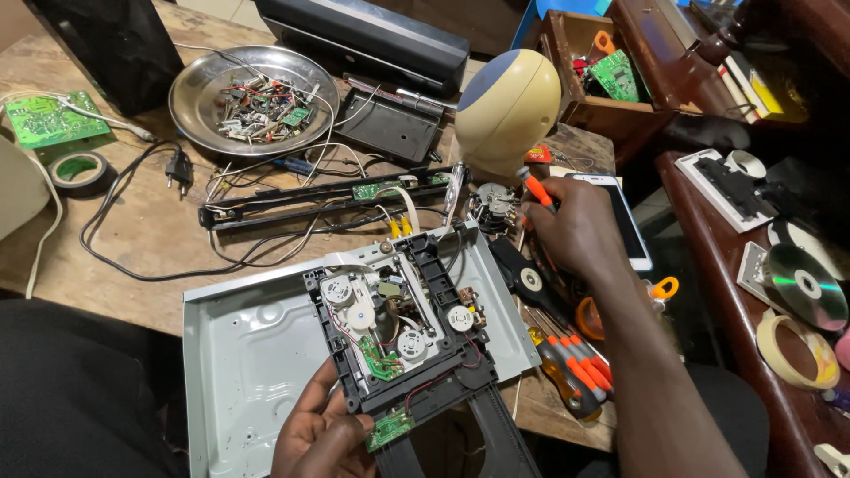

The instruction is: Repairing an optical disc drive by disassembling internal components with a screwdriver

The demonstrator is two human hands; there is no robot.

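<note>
Left hand [323,434] grip closed on near edge of black disc-drive mechanism [403,323], held tilted over grey metal chassis tray [248,354], underside up, gears and small green board exposed. Right hand [575,226] grip wrapped round orange-handled screwdriver [537,190], off to the right near white phone [624,221]. Judged step: inspection of lifted mechanism. Next move calls for steady hold and tip brought exactly onto fastener. Screwdriver set [575,372] lies on tabletop [133,239].
</note>
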